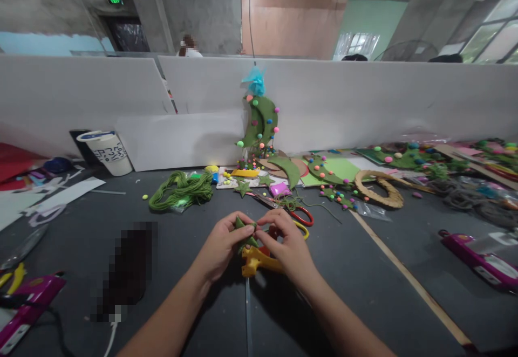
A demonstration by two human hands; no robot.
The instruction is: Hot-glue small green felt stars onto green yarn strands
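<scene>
My left hand [218,245] pinches a small green felt star [239,223] between thumb and fingers. The fingertips of my right hand [290,242] close on the star's right side; anything small between them is hidden. Just below my hands is a yellow hot glue gun [251,262], with a clear glue stick [248,314] running from it toward the table's near edge. Scissors with red handles [305,215] lie open beyond my right hand. Behind them are loose green stars [243,187] and tangled green yarn [289,201].
A green yarn skein [180,190] lies at the left, near a white cup [109,152]. A pompom-covered felt crescent decoration [267,122] hangs or stands against the white partition [343,103]. At the right are a straw-coloured ring [378,190] and a purple power strip [481,260].
</scene>
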